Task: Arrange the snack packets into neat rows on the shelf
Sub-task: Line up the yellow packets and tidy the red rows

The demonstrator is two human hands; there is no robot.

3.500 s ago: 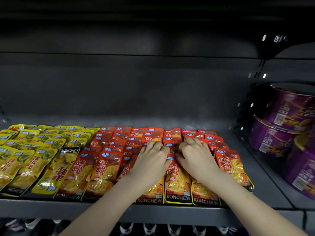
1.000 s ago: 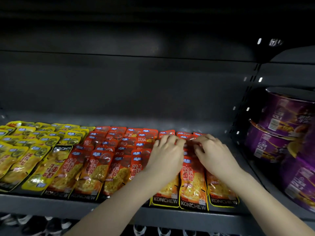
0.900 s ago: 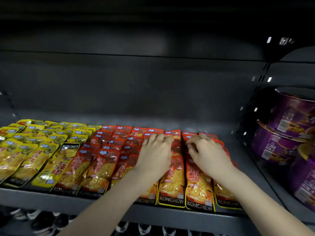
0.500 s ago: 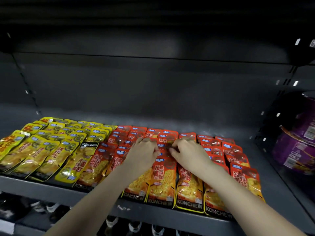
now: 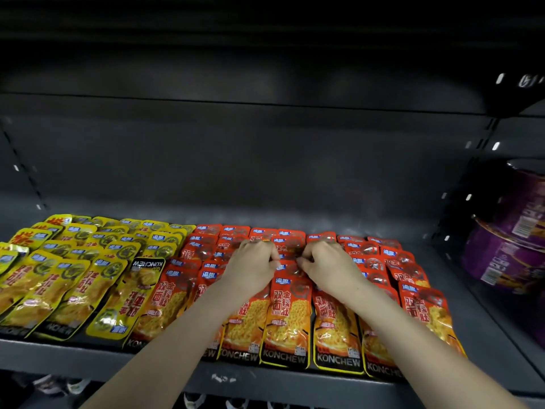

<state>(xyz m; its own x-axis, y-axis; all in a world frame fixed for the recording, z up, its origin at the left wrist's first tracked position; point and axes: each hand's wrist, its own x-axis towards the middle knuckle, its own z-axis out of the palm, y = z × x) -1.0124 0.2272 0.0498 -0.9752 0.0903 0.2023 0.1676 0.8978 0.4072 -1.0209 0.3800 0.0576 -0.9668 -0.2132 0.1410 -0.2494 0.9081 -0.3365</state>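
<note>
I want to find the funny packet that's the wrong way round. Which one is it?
Look at the dark shelf and find where the yellow packets meet the orange packets. In the front row, right at that border, lies the upside-down packet: yellow, with its black KONCHEW band pointing to the back, while its neighbours' bands face the front.

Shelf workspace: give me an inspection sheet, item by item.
Surface: dark metal shelf, bare strip at its right end.
Job's things: red packets in overlapping rows at centre and right; yellow packets at left; one yellow packet lies reversed, its black end toward the back.
Clutter: nothing seen.
Hands: left hand and right hand curled on the red packets mid-shelf; whether they pinch any is hidden.
Cables: nothing seen.
Surroundings: stacked purple tubs at right.
</note>
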